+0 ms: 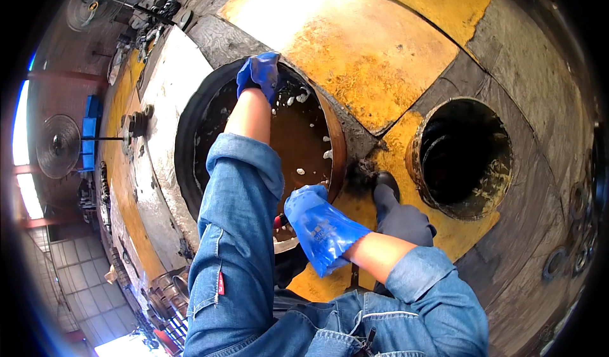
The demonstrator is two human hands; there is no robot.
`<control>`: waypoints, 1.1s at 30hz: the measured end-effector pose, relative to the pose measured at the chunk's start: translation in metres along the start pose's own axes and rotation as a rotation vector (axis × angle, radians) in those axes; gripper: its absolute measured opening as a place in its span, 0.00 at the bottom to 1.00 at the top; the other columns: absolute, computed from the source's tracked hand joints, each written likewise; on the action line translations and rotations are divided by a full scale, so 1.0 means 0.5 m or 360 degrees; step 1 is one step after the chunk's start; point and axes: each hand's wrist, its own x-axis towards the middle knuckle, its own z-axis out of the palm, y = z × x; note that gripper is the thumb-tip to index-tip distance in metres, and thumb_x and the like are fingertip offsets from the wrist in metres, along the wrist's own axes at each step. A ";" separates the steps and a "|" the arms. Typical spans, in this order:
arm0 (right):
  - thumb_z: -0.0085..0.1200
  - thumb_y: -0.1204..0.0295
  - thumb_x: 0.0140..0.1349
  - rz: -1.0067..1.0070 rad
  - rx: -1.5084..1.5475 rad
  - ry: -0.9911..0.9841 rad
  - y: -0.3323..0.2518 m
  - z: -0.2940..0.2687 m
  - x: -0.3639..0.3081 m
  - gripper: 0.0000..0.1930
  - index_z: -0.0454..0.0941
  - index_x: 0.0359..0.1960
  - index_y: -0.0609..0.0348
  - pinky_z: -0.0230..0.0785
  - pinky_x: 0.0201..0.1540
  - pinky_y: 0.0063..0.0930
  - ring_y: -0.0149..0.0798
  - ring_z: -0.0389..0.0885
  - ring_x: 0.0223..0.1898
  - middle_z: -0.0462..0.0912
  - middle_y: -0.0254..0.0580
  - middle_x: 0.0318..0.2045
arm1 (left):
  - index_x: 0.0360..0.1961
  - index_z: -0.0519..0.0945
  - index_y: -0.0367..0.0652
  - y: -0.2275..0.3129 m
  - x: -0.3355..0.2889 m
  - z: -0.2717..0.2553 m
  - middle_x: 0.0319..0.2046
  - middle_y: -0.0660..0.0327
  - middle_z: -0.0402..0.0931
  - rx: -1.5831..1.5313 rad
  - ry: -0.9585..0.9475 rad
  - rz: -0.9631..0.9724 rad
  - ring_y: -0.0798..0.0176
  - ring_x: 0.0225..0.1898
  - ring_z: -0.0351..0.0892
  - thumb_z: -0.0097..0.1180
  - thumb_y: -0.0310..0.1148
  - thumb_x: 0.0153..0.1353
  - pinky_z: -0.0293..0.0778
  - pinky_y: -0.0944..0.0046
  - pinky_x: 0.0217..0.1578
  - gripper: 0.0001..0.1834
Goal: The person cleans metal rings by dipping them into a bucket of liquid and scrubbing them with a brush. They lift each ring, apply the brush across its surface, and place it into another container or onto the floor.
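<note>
My left hand [259, 77], in a blue rubber glove, reaches over the round tub [337, 135] to its far rim. Its glove overlaps the rim, and the fingers are hidden, so I cannot tell whether they grip. Murky brown liquid [298, 135] with whitish floating bits fills the tub. At the near side of the tub is my right hand [323, 229], gloved in blue too, its fingers curled closed. A small red-and-black piece [280, 220] shows beside these fingers; what exactly they hold is mostly covered by the glove.
To the right stands an open, dark-inside drum [466, 157]. My boot [386, 195] is between it and the tub. Worn yellow plates [374, 52] cover the floor. Pedestal fans [58, 146] and metal parts line the left; rings [555, 263] lie at far right.
</note>
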 end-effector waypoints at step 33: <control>0.64 0.59 0.66 0.0662 0.0013 0.0496 0.061 -0.054 0.047 0.19 0.88 0.58 0.46 0.83 0.58 0.45 0.50 0.89 0.58 0.89 0.42 0.58 | 0.67 0.77 0.34 -0.544 -0.551 0.064 0.66 0.49 0.80 -0.2430 -0.0551 -0.0511 0.48 0.66 0.81 0.56 0.38 0.79 0.81 0.49 0.62 0.24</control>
